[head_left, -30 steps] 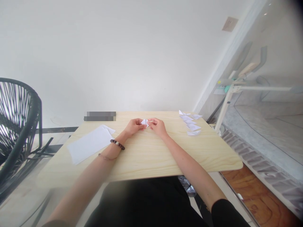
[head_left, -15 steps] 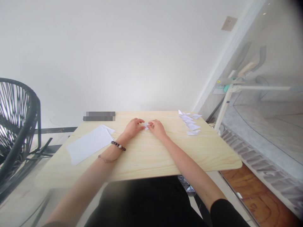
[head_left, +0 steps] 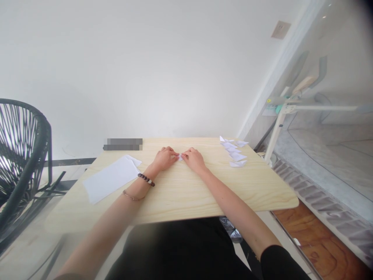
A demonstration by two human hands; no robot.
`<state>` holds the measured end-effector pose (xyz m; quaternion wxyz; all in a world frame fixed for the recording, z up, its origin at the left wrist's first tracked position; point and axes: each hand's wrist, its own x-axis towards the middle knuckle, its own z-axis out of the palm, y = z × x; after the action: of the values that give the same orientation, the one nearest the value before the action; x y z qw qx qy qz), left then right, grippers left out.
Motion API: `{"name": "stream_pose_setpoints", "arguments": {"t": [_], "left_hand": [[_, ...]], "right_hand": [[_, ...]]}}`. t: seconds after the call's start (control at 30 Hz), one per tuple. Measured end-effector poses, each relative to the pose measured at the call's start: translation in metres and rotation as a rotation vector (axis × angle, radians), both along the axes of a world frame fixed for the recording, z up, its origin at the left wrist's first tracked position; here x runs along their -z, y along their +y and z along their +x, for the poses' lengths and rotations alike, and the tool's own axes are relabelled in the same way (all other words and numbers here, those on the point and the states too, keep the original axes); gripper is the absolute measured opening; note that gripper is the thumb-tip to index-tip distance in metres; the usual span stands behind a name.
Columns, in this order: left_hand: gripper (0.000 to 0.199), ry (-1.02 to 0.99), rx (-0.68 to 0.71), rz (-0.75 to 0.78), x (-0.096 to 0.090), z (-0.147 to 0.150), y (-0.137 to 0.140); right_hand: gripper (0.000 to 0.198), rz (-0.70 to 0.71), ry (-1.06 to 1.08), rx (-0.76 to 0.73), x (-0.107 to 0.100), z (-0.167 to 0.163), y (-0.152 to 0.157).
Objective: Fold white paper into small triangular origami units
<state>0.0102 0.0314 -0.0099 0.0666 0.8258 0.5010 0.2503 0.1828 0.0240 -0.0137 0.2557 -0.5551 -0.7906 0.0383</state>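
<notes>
A small piece of folded white paper [head_left: 180, 157] lies between my hands over the middle of the table. My left hand [head_left: 166, 158] pinches its left side, thumb and fingertips closed together. From the other side my right hand [head_left: 193, 158] grips the paper's right edge between thumb and index finger. Most of the paper is hidden by the fingertips, so its exact shape cannot be made out. Several folded white paper boats [head_left: 236, 155] stand in a loose column on the table to the right of my right hand.
White paper sheets [head_left: 112, 179] lie left of my left forearm on the wooden table [head_left: 175, 198]. A pixelated dark strip [head_left: 122, 144] is at the back left edge. The wall rises behind. A woven chair [head_left: 26, 155] stands left, a white metal frame [head_left: 276, 132] right.
My fingertips have closed in on the small paper, and less of it shows between them. The left fingers, arched apart before, are now pressed together. The paper boats have stayed put.
</notes>
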Motion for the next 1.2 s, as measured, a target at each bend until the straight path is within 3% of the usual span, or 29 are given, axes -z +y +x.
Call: {"name": "stream_pose_setpoints", "arguments": {"t": [0.33, 1.2], "left_hand": [[0.035, 0.128, -0.04, 0.008, -0.0023, 0.0009, -0.0057], [0.032, 0.114, -0.073, -0.032, -0.0046, 0.0044, -0.0088]], "right_hand": [[0.033, -0.075, -0.072, -0.043, -0.0041, 0.0021, -0.0026], [0.034, -0.108, -0.051, -0.064, -0.0016, 0.0045, 0.0014]]}}
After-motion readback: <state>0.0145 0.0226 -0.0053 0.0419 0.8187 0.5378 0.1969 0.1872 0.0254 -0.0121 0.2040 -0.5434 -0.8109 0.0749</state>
